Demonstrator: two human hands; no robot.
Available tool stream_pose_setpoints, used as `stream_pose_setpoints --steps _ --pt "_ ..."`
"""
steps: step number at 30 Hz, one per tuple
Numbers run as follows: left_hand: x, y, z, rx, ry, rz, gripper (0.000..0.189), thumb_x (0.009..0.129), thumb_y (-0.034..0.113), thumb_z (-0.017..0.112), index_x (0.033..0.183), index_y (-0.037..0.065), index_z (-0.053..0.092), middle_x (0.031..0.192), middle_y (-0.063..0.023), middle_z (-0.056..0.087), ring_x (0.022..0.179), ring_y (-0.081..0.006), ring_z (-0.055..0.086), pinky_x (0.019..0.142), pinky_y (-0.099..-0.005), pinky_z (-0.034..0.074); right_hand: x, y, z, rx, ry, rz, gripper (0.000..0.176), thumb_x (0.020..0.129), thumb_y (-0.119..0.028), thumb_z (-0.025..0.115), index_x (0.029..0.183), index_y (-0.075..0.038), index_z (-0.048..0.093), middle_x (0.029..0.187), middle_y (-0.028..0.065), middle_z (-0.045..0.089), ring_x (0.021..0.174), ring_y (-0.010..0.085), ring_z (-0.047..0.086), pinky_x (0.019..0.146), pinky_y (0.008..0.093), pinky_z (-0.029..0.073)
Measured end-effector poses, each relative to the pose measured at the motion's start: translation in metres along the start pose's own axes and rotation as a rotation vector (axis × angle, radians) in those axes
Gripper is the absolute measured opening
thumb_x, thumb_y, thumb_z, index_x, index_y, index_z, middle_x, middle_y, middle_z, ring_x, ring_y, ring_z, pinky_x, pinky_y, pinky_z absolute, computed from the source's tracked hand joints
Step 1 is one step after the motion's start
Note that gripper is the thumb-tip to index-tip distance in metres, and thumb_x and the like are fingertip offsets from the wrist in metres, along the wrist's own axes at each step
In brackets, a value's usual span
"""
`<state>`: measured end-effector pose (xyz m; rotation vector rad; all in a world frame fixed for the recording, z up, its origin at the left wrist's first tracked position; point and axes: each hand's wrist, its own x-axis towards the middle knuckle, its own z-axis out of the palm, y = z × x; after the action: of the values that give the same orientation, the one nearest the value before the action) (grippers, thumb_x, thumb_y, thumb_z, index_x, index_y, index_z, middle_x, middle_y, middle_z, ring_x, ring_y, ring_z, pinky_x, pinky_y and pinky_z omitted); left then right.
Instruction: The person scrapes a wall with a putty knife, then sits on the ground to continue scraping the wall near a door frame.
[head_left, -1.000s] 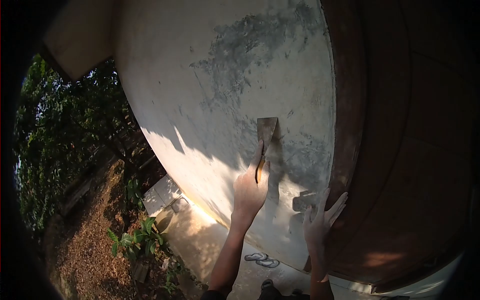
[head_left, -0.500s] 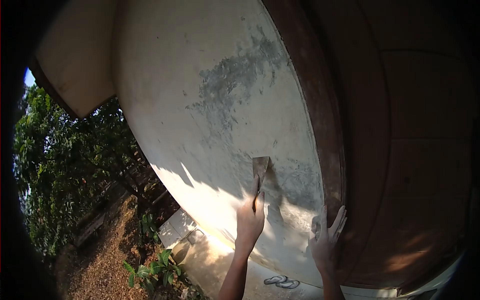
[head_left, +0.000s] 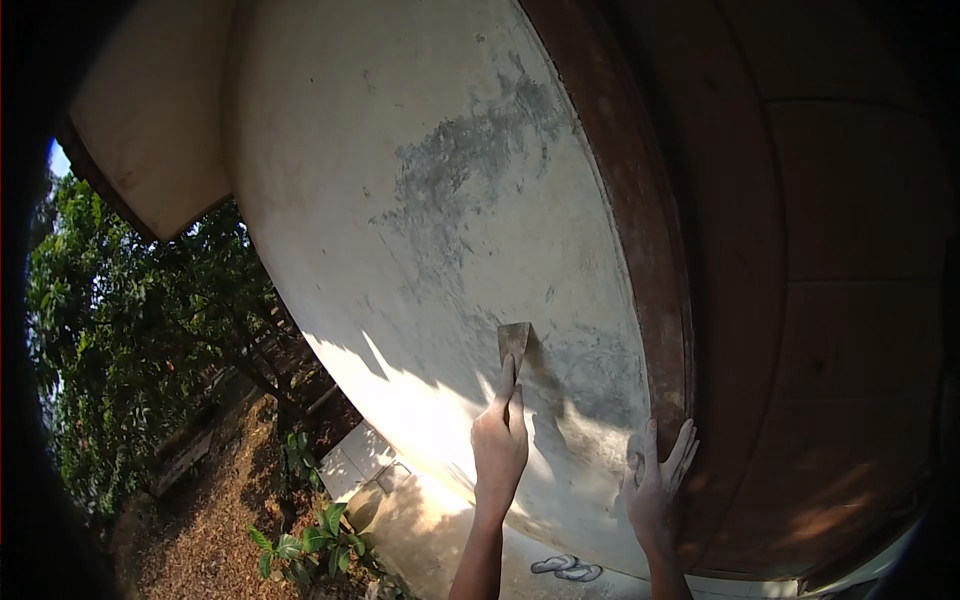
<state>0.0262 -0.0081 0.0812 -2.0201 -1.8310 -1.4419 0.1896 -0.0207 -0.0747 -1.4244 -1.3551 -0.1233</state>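
My left hand (head_left: 499, 447) is closed round a putty knife (head_left: 514, 342), one finger stretched along its blade. The broad metal blade lies up against the pale wall (head_left: 340, 230), just left of a scuffed grey area; the handle is mostly hidden by my fingers. Farther right, my right hand (head_left: 655, 490) rests with fingers spread where the wall meets the brown door frame (head_left: 668, 375). It looks dusty and grips nothing that I can see. Higher up, a large rough grey patch (head_left: 450, 165) shows on the wall.
A pair of sandals (head_left: 566, 568) lies on the floor below. Dark brown door panels (head_left: 850, 340) stand to the right. Beyond the wall's left edge are a leafy plant (head_left: 310, 545), trees (head_left: 130, 320) and leaf-strewn ground (head_left: 210, 530). Sunlight falls across the lower wall.
The putty knife has shifted slightly left and down, and its orange handle no longer shows. My right hand stays at the frame, its fingers still spread.
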Motion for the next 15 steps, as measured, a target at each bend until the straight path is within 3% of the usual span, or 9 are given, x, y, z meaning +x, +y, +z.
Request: stream_pose_setpoints --steps 1,2,6,8,15 --pt "-0.001 0.001 -0.002 0.047 -0.022 -0.022 0.044 0.1 0.01 0.046 0.143 0.017 0.046 0.061 -0.0158 0.038 0.055 -0.0138 0.031 0.051 -0.0323 0.034 0.0 -0.001 0.001 0.006 -0.007 0.015 0.065 0.08 -0.011 0.063 0.143 -0.016 0.048 0.153 0.0308 0.018 0.141 0.0498 0.019 0.115 0.0619 0.016" --pt "-0.005 -0.003 0.001 0.034 -0.036 -0.01 0.048 0.099 0.011 0.044 0.147 0.018 0.042 0.054 -0.0175 0.042 0.046 -0.0193 0.036 0.05 -0.0368 0.038 0.0 0.0 0.001 0.007 -0.013 0.012 0.065 0.08 -0.011 0.063 0.143 -0.016 0.048 0.153 0.0308 0.018 0.141 0.0498 0.019 0.115 0.0619 0.016" --pt "-0.004 -0.005 0.005 0.013 -0.018 0.005 0.047 0.099 0.012 0.044 0.146 0.017 0.043 0.054 -0.0179 0.041 0.047 -0.0193 0.036 0.05 -0.0367 0.038 -0.002 -0.001 0.002 0.004 -0.03 0.041 0.07 0.077 -0.01 0.065 0.144 -0.016 0.046 0.154 0.0305 0.016 0.142 0.0498 0.017 0.116 0.0618 0.015" --pt "-0.005 -0.001 0.003 -0.041 0.005 -0.018 0.044 0.101 0.011 0.046 0.144 0.014 0.044 0.059 -0.0145 0.034 0.055 -0.0145 0.031 0.051 -0.0334 0.034 -0.001 -0.002 0.002 0.015 -0.054 0.062 0.072 0.076 -0.01 0.066 0.145 -0.016 0.045 0.154 0.0305 0.015 0.142 0.05 0.016 0.116 0.0619 0.014" --pt "-0.007 0.003 0.007 -0.048 -0.012 -0.108 0.043 0.101 0.012 0.046 0.144 0.013 0.044 0.058 -0.0149 0.032 0.055 -0.0134 0.029 0.049 -0.0331 0.032 0.003 -0.008 -0.001 0.06 -0.018 0.023 0.075 0.077 -0.016 0.068 0.146 -0.016 0.042 0.154 0.032 0.014 0.143 0.0505 0.012 0.114 0.0668 0.008"
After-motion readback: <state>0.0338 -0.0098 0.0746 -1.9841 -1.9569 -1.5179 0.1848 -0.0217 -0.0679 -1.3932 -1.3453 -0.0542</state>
